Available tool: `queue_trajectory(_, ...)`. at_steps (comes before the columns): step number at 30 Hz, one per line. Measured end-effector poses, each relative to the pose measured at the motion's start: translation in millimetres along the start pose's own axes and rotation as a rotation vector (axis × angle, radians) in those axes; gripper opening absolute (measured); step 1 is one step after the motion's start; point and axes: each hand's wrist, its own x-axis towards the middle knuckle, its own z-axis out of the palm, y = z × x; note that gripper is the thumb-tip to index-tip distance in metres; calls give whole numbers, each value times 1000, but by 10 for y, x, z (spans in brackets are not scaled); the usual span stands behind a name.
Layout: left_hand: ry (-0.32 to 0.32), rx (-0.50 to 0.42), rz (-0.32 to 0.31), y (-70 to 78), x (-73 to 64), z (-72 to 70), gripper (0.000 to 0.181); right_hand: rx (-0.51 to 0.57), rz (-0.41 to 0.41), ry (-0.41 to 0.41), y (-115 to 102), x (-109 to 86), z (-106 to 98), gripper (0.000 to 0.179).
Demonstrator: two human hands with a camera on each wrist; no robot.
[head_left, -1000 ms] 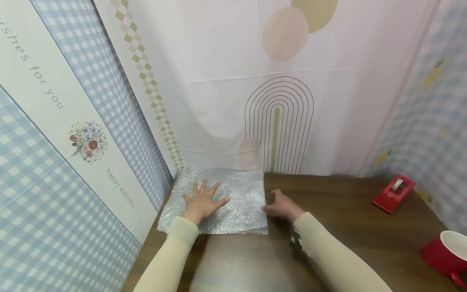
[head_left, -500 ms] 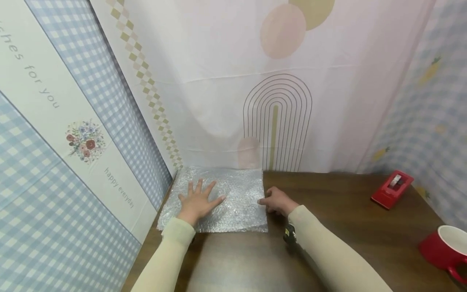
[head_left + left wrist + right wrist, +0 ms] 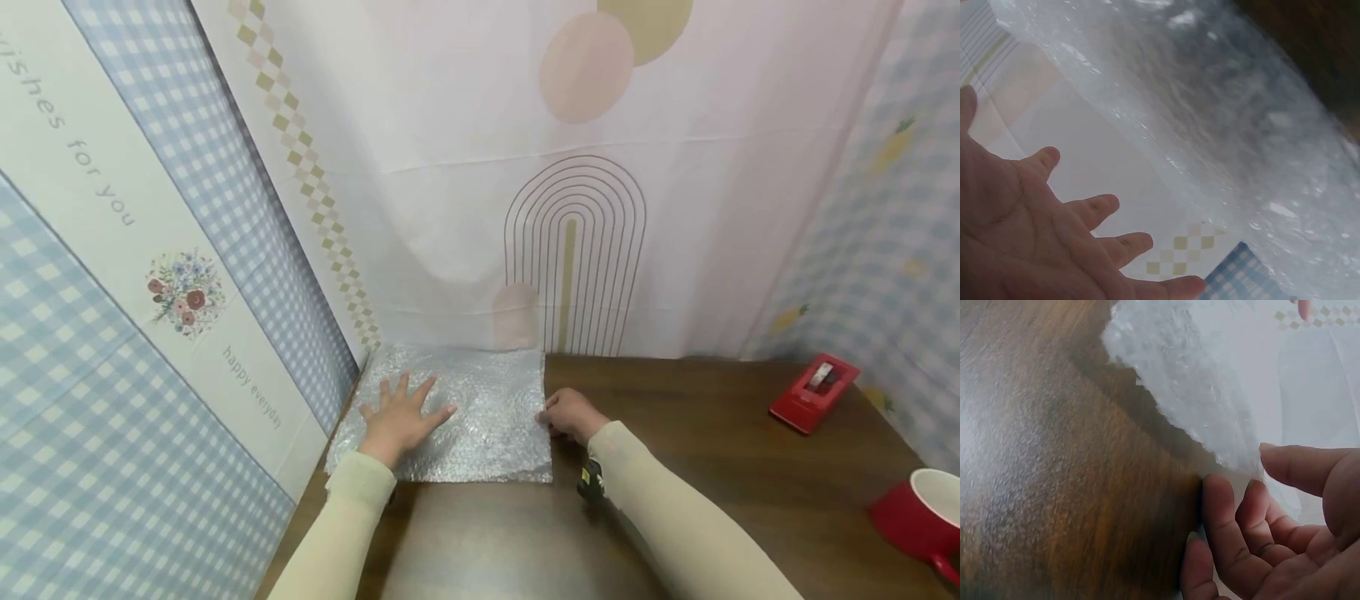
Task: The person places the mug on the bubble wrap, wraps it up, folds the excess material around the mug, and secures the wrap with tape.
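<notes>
A translucent sheet of bubble wrap (image 3: 487,417) lies on the brown wooden table, close to the wall. Over its left part my left hand (image 3: 401,422) is spread with straight fingers. The left wrist view shows the palm side of this left hand (image 3: 1041,219), with wall visible between the fingertips and the bubble wrap (image 3: 1210,125). At the sheet's right edge my right hand (image 3: 576,414) pinches the bubble wrap. Up close, the thumb and fingers of the right hand (image 3: 1285,531) meet on the lifted edge of the bubble wrap (image 3: 1179,387).
A red tape dispenser (image 3: 813,394) stands at the back right of the table (image 3: 675,417). At the right edge is a red mug (image 3: 911,517) with a white inside, partly cut off. Patterned cloth walls (image 3: 450,208) rise behind and at both sides.
My right hand has moved left to the bubble wrap's right edge and now pinches it. My left hand has shifted slightly left, still spread. The sheet stays in nearly the same place.
</notes>
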Motion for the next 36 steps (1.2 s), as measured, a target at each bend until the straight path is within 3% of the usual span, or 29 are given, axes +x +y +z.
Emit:
queue_trajectory(8, -41, -28, -53, -212, -11, 0, 86, 25, -23, 16, -19, 1, -4, 28)
queue_trajectory(15, -87, -120, -38, -407, 26, -38, 81, 26, -22, 24, -15, 34, -35, 17)
queue_trajectory(20, -73, -123, -57, -519, 8, -45, 80, 9, -17, 19, 6, 23, -13, 17)
queue_trajectory(22, -56, -107, -62, -553, 26, -46, 79, 3, -23, 21, 18, 14, -8, 25)
queue_trajectory(26, -24, -77, -76, -590, 78, -85, 75, 18, -39, 39, 39, -2, -4, 9)
queue_trajectory(30, -17, -84, -69, -636, 104, -146, 69, 42, -40, 40, 31, 8, 2, 45)
queue_trajectory(36, 4, -78, -24, -765, 162, -138, 65, 75, -35, 21, 71, 91, -16, 56)
